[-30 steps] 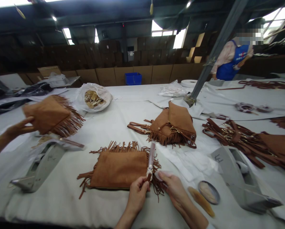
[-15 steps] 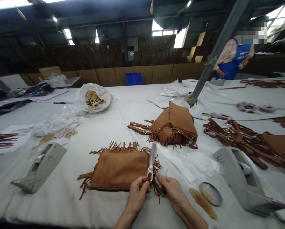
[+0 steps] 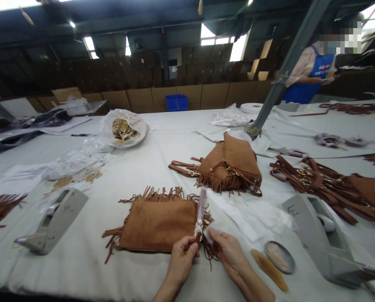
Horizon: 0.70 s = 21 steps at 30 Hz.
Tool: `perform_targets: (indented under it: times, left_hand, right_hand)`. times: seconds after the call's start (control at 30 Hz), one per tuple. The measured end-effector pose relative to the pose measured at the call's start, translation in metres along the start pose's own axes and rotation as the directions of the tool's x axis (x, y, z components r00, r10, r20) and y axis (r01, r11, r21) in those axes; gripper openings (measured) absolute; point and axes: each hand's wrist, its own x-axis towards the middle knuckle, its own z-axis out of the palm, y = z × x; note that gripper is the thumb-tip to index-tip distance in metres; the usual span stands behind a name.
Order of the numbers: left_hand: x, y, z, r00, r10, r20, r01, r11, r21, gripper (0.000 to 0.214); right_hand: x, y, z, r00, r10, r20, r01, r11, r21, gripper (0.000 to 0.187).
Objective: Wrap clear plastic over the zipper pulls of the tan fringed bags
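Note:
A brown fringed bag lies flat in front of me, its fringe spread along the far edge and both sides. Over its right end lies a strap wrapped in clear plastic, with a metal ring at the near end. My left hand is closed in a pinch on the near end of that strap, at the bag's right corner. Just right of it, my right hand pinches a thin white sheet between thumb and fingers. The right hand's lower fingers are curled near the fringe.
Tape dispensers stand left and right. A round dish and a yellowish brush-like piece lie near my right arm. Farther back are another fringed bag, a strap pile, a plastic bag of scraps and a metal post.
My right hand has shifted slightly, and more of the white sheet shows at its fingertips. My left hand keeps its pinch. The person at the back has moved their arms.

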Motion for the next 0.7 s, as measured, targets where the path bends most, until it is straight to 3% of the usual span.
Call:
perform_targets:
  times: [0.2, 0.7]
  left_hand:
    - [-0.001, 0.003, 0.001, 1.000, -0.005, -0.009, 0.006, 1.000, 0.018, 0.033]
    - [-0.005, 0.010, 0.001, 0.999, 0.043, 0.015, -0.044, 0.995, 0.088, 0.025]
  right_hand:
    - [-0.001, -0.012, 0.006, 0.994, 0.032, -0.103, -0.034, 0.999, -0.021, 0.036]
    - [0.000, -0.004, 0.008, 0.997, -0.043, 0.063, 0.051, 0.990, -0.135, 0.046]
